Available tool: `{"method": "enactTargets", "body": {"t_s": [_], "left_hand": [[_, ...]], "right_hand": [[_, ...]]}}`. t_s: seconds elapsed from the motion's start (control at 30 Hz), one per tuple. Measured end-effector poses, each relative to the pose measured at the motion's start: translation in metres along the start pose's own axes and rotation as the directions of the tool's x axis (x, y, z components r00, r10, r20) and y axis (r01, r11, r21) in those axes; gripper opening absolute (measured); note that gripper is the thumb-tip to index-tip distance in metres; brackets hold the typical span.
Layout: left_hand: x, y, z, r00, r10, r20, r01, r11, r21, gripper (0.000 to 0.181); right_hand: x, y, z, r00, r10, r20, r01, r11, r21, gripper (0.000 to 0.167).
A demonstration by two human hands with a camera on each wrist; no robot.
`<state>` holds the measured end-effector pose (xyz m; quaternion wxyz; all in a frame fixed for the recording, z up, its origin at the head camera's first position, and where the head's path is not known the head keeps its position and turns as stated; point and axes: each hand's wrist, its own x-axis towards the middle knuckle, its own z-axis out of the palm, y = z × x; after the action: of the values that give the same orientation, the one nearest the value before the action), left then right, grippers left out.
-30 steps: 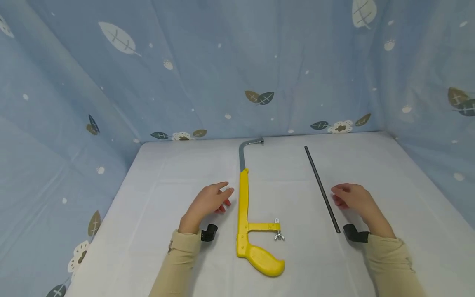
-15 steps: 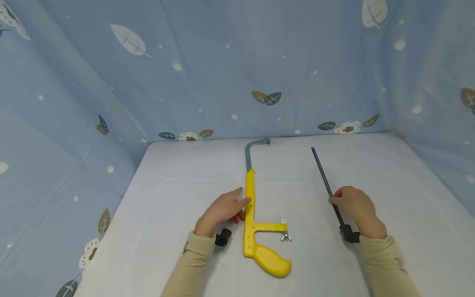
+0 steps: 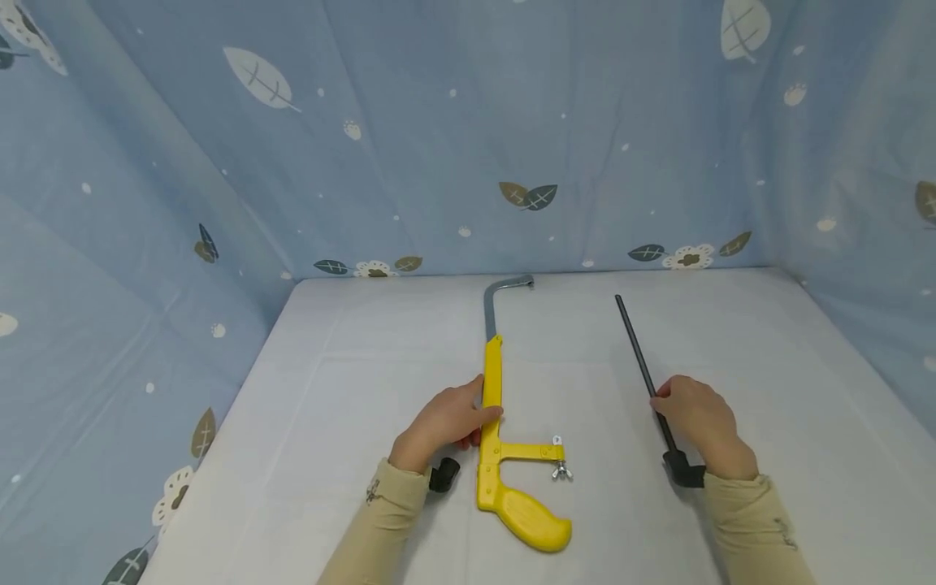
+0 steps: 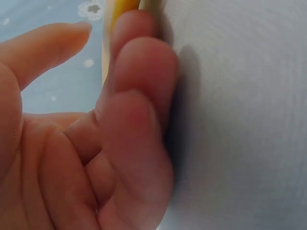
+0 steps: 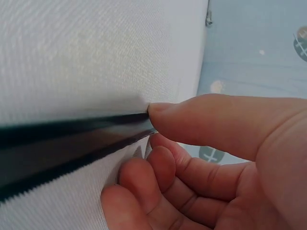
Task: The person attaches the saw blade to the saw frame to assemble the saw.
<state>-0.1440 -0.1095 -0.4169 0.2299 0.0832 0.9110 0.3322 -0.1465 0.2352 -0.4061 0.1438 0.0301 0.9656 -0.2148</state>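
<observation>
Step in hand looks like picking up parts: left hand [image 3: 448, 418] at the yellow hacksaw frame [image 3: 493, 370], right hand [image 3: 702, 418] on the dark blade [image 3: 634, 345]. Frame lies flat on the white counter [image 3: 380, 341], centre, handle toward the person; blade is to its right, well apart, slanting, not fitted. Right thumb and index finger pinch the blade, teeth visible in the wrist view; can't tell whether it's off the cloth. Left thumb reaches over the frame, spread away from loosely bent fingers at the near side edge; no firm grip shows. Next move seems to call for closing the left hand on the frame to steady it, then bringing the blade across, probably to line up with the far hooked end and the wing nut [image 3: 561, 470] end.
</observation>
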Motion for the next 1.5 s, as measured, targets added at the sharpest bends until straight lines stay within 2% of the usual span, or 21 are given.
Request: {"method": "enactTargets", "body": {"t_s": [0.4, 0.7, 0.83, 1.03, 1.23, 1.5], "left_hand": [[0.0026, 0.0037, 0.0039, 1.000, 0.009, -0.026, -0.006, 0.993, 0.116, 0.079], [0.0026, 0.0030, 0.0031, 0.999, 0.008, -0.031, -0.004, 0.993, 0.114, 0.081], [0.0032, 0.0031, 0.0036, 1.000, -0.001, -0.031, 0.005, 0.992, 0.125, 0.081], [0.0010, 0.0045, 0.0057, 0.999, -0.003, -0.035, 0.008, 0.992, 0.124, 0.080], [-0.0006, 0.0052, 0.0057, 0.999, -0.006, -0.033, 0.010, 0.993, 0.120, 0.081], [0.0015, 0.0044, 0.0039, 0.999, 0.010, -0.041, -0.004, 0.991, 0.133, 0.081]], "right_hand": [[0.0044, 0.0019, -0.0001, 1.000, 0.015, 0.021, -0.016, 0.999, 0.038, 0.029], [0.0043, 0.0003, 0.0008, 1.000, 0.009, -0.005, -0.009, 0.997, 0.071, 0.024], [0.0025, -0.0008, 0.0002, 1.000, 0.010, -0.020, -0.009, 0.998, 0.066, 0.029], [0.0009, 0.0007, 0.0025, 1.000, 0.015, 0.002, -0.016, 0.998, 0.064, 0.027], [0.0004, -0.0008, 0.0049, 1.000, 0.010, -0.009, -0.009, 0.998, 0.069, 0.023], [0.0000, -0.0051, 0.0050, 0.998, 0.023, -0.060, -0.023, 1.000, -0.003, 0.024]]}}
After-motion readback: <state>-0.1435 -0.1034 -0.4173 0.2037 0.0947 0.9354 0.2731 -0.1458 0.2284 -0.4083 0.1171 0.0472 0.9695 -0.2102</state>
